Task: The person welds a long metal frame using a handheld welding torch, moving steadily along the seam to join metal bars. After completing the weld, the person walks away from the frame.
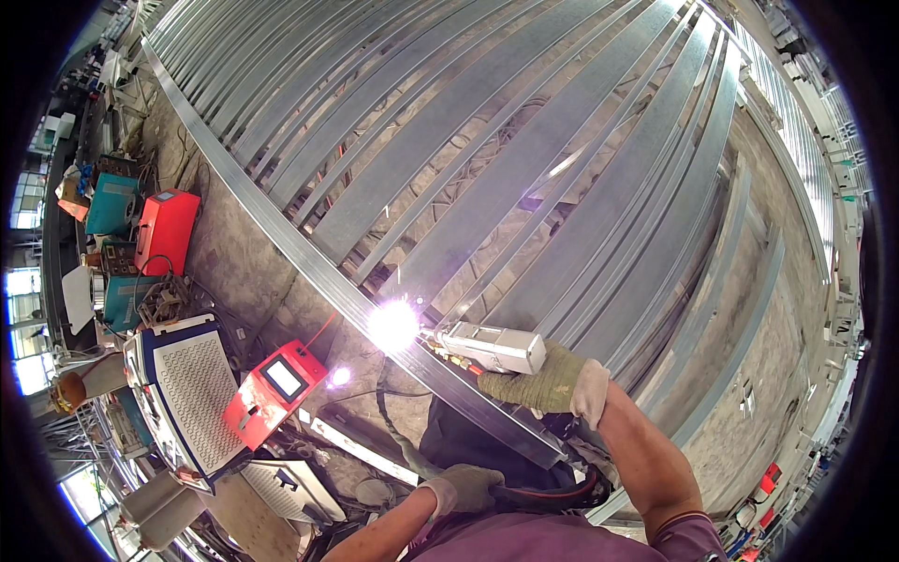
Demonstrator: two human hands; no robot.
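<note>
My right hand, in a greenish work glove, is wrapped round a handheld welding gun with a boxy pale head. The gun's tip points left at the long edge rail of a metal frame, where a slat meets it. A white glare hides the tip and the joint. Low in the view, my gloved left hand is closed round a thick dark cable, which loops to the right below the gun. Many grey metal slats run from the rail toward the far right.
A red box with a screen sits left of the rail beside a white and blue machine. Another red box and teal machines stand farther left. Loose metal strips lie on the floor at right. Cables lie under the slats.
</note>
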